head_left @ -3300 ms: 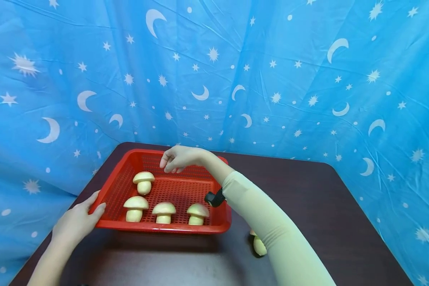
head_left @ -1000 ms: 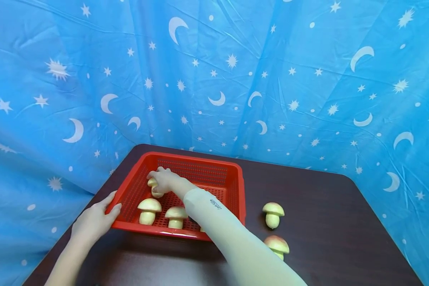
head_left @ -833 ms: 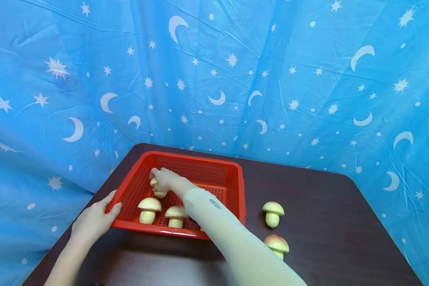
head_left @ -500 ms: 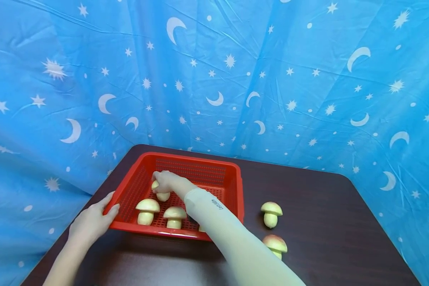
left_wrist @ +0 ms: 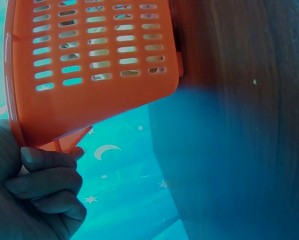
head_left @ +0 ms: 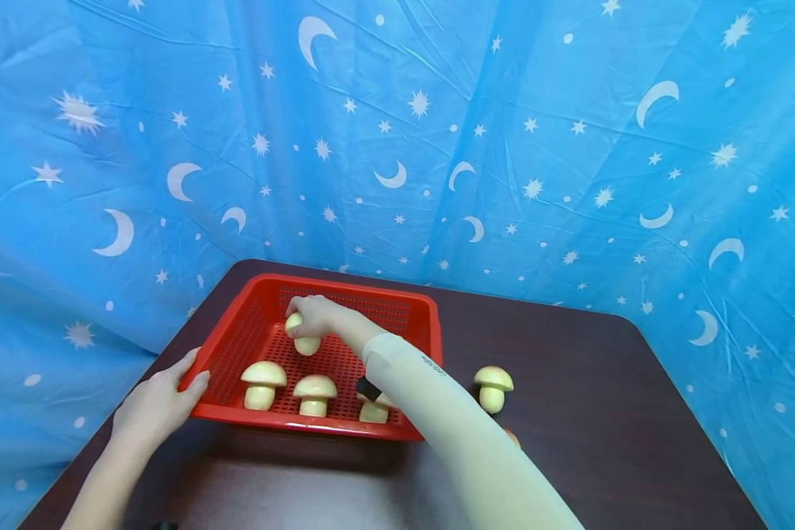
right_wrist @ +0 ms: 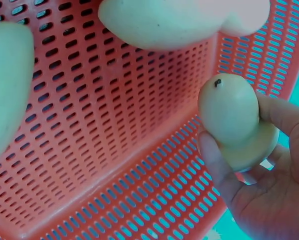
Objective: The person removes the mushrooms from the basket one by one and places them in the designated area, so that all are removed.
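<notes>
On the sleeve (head_left: 477, 434) behind right grip (head_left: 315, 315) and mushroom (head_left: 307, 346), tiny lettering (head_left: 435, 366), barely legible.

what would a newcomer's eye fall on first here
The red basket stands out against the dark table, gripped at its left rim by the left hand. Inside, the right hand holds one pale mushroom behind three more mushrooms near the front. Behind it all hangs a blue curtain with white moons and stars.
</notes>
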A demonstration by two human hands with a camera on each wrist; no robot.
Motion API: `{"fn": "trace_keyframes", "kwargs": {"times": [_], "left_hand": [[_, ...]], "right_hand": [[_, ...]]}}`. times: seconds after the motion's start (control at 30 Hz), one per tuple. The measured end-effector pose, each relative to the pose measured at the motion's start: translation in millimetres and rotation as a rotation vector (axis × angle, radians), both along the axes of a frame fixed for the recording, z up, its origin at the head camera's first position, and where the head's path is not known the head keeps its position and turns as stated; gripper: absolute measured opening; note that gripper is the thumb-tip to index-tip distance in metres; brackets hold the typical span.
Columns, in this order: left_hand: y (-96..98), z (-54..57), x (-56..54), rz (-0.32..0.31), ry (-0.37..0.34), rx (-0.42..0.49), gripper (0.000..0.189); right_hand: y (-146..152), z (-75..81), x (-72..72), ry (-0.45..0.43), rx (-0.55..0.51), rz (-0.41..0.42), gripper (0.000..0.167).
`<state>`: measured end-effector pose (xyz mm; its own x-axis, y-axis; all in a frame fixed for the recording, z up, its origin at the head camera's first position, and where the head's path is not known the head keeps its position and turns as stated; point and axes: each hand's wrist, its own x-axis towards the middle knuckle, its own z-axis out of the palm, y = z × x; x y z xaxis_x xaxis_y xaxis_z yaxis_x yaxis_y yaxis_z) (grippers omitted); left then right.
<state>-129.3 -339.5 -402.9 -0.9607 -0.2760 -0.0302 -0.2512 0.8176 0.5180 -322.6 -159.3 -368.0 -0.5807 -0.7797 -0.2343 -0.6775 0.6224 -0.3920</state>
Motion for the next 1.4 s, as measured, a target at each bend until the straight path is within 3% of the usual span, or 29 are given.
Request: {"fn": "trace_keyframes", "kwargs": {"times": [0.2, 0.4, 1.0, 1.23, 1.4], "left_hand": [[0.6, 2.2, 0.2, 0.006, -0.010, 0.008, 0.073], [1.9, 2.9, 1.0, 0.002, -0.009, 0.015, 0.074], [0.3, 1.7, -2.5, 0.004, -0.019, 0.002, 0.074], [0.1, 2.5, -2.4, -0.007, -0.031, 0.004, 0.073], [-0.1, 2.7, -2.4, -0.010, -0.026, 0.001, 0.073]], "right_hand": [[6.7, 1.8, -7.4, -0.098, -0.047, -0.011, 0.037], [16.9, 15.5, 0.5, -0.153, -0.054, -0.029, 0.039], [36.1, 45.6, 7.6, -0.099, 0.011, -0.034, 0.032], [44.9, 51.5, 5.7, -0.108, 0.034, -0.072, 0.034], [52.6, 55.6, 2.6, -0.121, 0.031, -0.057, 0.034]]}}
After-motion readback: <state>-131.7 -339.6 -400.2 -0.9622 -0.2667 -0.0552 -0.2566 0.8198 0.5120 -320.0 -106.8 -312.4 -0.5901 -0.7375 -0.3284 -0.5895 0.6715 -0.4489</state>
